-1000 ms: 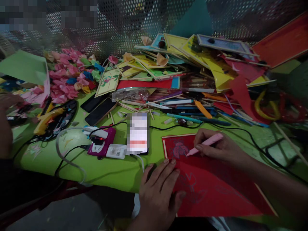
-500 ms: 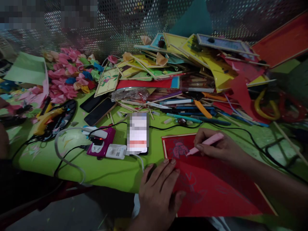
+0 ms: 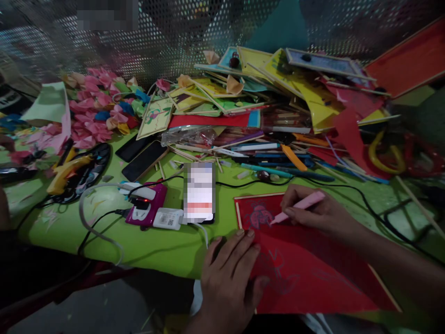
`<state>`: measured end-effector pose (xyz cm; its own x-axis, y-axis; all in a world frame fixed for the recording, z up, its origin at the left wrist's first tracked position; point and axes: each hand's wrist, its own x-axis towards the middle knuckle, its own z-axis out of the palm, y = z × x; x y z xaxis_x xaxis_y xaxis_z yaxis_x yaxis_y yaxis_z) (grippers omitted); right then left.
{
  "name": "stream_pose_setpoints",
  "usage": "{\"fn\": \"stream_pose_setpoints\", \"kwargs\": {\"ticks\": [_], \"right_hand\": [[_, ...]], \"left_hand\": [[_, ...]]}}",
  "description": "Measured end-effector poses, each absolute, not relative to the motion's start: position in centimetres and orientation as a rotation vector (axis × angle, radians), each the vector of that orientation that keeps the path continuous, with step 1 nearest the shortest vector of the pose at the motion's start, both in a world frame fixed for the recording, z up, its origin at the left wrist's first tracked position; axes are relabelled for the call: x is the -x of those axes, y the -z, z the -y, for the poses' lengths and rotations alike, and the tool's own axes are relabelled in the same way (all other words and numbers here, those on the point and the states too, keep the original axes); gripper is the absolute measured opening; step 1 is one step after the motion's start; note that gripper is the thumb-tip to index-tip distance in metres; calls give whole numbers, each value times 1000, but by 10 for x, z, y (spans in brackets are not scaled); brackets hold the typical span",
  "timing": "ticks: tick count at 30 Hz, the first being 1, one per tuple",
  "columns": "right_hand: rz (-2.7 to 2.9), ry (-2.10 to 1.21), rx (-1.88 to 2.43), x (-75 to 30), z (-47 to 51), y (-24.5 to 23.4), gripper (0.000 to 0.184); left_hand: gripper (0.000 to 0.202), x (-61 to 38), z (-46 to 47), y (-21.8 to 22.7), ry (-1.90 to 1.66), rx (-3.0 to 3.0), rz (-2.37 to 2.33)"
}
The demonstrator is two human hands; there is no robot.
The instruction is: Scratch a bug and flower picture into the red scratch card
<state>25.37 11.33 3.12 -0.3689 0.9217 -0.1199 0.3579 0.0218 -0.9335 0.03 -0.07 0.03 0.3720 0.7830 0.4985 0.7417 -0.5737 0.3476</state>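
Observation:
A red sheet (image 3: 313,283) edged with thin wooden strips lies at the table's front edge. Drawn on it are a ladybug (image 3: 260,215), filled in with pink, and below that a flower outline with leaves. My right hand (image 3: 309,208) grips a pink marker (image 3: 302,206), its tip at the ladybug's lower right side. Flat over the sheet's left edge rests my left hand (image 3: 231,273), fingers spread, holding nothing. Left of the sheet, a lit phone (image 3: 199,192) lies with a white cable plugged into its lower end.
A magenta power strip (image 3: 158,199) with plugged-in chargers and loose cables is on the green table (image 3: 149,250). Behind are pens, sticks and a pile of framed yellow pictures (image 3: 295,88). Pink folded paper pieces (image 3: 90,106) heap at left, near a yellow glue gun (image 3: 66,174).
The marker tip has shifted very slightly right along the ladybug. My left hand has stayed in place. At the far left, the pale green paper's outline has changed.

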Motion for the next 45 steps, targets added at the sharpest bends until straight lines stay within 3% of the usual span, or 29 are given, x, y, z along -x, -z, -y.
{"fn": "stream_pose_setpoints", "kwargs": {"ticks": [45], "right_hand": [[1743, -1231, 1303, -254, -114, -30, 26]], "left_hand": [[34, 0, 0, -2, -997, -2563, -1423]]}}
